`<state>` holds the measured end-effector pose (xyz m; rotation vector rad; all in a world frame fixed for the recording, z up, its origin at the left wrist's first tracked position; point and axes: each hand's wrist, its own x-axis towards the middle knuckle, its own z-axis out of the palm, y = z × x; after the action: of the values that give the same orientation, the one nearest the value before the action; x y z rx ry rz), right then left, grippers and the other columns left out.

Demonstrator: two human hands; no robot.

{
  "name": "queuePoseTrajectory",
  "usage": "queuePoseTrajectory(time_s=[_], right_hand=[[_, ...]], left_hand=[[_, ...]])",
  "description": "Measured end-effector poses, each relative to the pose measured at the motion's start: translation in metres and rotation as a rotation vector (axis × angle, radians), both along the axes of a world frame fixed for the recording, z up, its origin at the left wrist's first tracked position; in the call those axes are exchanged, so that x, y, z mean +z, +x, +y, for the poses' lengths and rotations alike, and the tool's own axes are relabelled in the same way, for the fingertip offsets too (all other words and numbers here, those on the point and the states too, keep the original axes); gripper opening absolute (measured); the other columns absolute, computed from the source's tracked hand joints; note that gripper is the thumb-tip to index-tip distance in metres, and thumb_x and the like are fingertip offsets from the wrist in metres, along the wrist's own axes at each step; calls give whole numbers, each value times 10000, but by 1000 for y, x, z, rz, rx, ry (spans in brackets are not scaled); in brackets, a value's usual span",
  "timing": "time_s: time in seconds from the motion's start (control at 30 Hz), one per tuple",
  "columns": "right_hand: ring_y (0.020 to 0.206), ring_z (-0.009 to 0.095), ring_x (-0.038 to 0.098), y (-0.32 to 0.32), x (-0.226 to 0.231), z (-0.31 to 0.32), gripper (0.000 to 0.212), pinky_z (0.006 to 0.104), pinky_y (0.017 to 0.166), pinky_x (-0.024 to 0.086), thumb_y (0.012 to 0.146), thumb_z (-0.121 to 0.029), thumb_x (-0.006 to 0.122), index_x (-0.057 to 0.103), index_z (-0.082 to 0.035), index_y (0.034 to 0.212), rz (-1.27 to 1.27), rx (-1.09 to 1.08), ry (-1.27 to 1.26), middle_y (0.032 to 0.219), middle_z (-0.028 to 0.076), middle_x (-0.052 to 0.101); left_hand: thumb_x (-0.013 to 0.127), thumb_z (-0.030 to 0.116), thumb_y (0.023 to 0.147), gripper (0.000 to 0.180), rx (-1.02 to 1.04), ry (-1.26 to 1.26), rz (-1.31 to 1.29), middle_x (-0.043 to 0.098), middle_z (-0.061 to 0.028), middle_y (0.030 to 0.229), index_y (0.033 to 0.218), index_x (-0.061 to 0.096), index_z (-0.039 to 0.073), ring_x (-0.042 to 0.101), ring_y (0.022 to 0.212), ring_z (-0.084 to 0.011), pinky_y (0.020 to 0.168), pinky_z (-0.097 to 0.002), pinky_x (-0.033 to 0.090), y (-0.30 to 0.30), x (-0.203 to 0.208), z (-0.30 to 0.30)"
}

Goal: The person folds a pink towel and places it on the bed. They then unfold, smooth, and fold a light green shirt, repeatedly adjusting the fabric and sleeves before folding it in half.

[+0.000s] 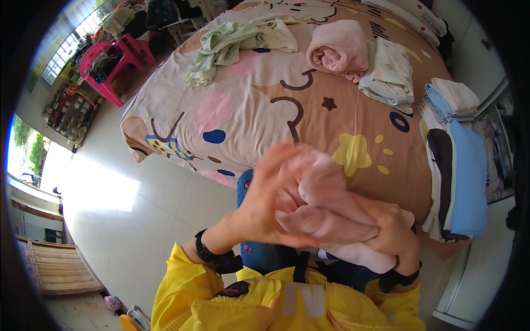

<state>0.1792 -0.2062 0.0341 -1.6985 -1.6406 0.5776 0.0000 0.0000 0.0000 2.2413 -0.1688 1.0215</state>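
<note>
Fingers (274, 164) of the left hand (255, 207) spread in a cupped arc; right hand (395, 234) clenched on the pink cloth bundle (317, 223).

Bundle held between the hands at the near edge of the bed (245, 102), toward that edge's right corner; long axis slants from the left palm down to the right fist. Its bulky folded end lies just right of the left fingers, the nearer hand there; fingertip contact blurred, cannot tell.

Cloth roll (338, 48) on bed (232, 110), left of stack (389, 71)
</note>
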Motion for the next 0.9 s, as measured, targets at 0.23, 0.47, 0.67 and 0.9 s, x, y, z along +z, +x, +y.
queuePoseTrajectory(time_s=[0.23,0.47,0.67,0.9], right_hand=[[864,300,679,-12,-23,11,498,391,717,553,718,-53,636,613,-85,1214,-342,238,-118,1034,140,684],[935,266,666,-17,-26,7,564,371,774,539,691,-31,625,593,-75,1252,-329,239,-90,1165,103,662],[1030,225,604,-18,-22,5,688,375,893,436,693,-76,669,514,-110,1361,-440,137,-94,1210,62,617],[1015,233,607,-12,-21,-3,788,392,882,438,655,-153,733,475,-116,1398,-570,64,-220,1104,55,615]], left_hand=[[832,384,586,888,-180,128,608,614,-137,1175,1314,497,3,600,1069,-292,1012,-455,392,5,-19,-32],[819,273,606,613,-69,185,492,598,-107,918,1089,575,-16,631,866,-279,781,-395,484,-9,-40,-34],[794,213,605,518,-13,-6,632,588,-125,935,1026,557,24,624,847,-336,681,-420,521,-23,-39,-23],[794,215,595,528,-55,-88,584,595,-130,928,1031,562,25,622,860,-350,674,-427,512,-29,-40,-13]])
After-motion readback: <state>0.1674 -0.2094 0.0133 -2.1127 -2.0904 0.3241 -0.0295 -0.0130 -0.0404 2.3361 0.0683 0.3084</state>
